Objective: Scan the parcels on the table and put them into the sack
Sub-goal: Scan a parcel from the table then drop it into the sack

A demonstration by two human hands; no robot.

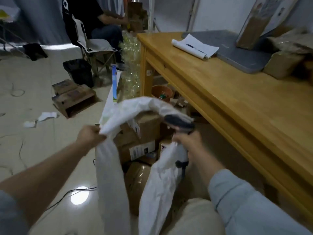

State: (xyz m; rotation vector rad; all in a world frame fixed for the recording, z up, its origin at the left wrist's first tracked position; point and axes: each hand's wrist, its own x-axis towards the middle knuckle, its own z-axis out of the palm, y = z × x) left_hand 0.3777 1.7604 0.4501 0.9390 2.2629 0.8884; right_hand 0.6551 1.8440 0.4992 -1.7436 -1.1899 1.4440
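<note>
White for the sack point(110, 175), brown cardboard with white labels for the parcels point(149, 124) — and honey-yellow, streaked with grain, for the table point(245, 107). The scanner point(181, 123) is dark grey, the sleeve point(250, 200) pale blue, the mat point(240, 53) grey, the floor point(33, 133) glossy cream.

One white plastic sack point(108, 167). Brown cardboard parcels point(147, 126) inside its mouth: at least four; blur prevents a firmer count. One grey-and-black handheld scanner point(179, 123). One yellow wooden table point(228, 102), bearing one grey flat mat point(237, 53), one white sheaf of paper point(208, 48), one blue pen point(192, 46), and at least three brown wrapped parcels point(282, 65). On the floor: two open brown cartons point(72, 97), one black bin point(78, 72), one folding camp chair point(100, 46), one seated person point(108, 33).
</note>
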